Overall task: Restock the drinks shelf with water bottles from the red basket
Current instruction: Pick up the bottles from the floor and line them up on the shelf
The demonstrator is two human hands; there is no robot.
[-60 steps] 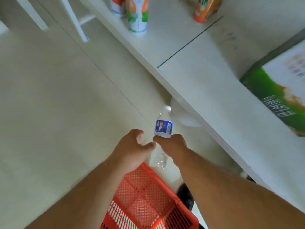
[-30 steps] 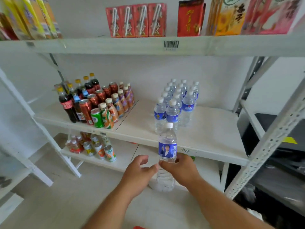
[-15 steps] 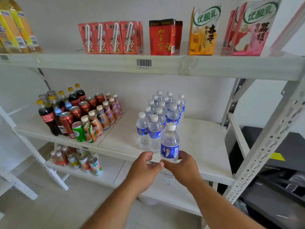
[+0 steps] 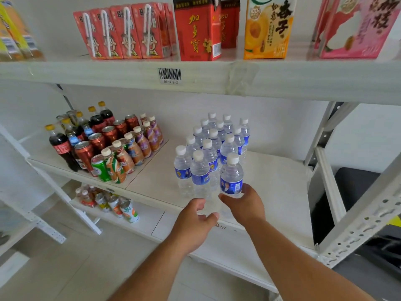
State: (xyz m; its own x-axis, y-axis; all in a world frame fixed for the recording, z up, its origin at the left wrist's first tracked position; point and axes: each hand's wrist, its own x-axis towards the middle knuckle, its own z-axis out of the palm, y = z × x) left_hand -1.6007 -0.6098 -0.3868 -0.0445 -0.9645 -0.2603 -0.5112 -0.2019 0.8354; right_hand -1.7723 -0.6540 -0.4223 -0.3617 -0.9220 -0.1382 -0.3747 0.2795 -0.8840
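Note:
My right hand (image 4: 243, 205) grips the lower body of a clear water bottle (image 4: 231, 177) with a white cap and a blue label. The bottle stands upright at the front right of a cluster of several like water bottles (image 4: 213, 144) on the white middle shelf (image 4: 277, 192). My left hand (image 4: 194, 220) hovers just left of it at the shelf's front edge, fingers loosely curled and holding nothing. The red basket is out of view.
Cola bottles, cans and tea bottles (image 4: 104, 144) fill the shelf's left half. Drink cartons (image 4: 195, 29) line the upper shelf (image 4: 282, 79). Small bottles and cans (image 4: 108, 203) sit on the lower shelf. A slanted white metal upright (image 4: 358, 220) stands at right.
The view rose from the basket on the floor to the shelves. The bottle went up and forward onto the middle shelf beside the cluster. My left hand came off the bottle.

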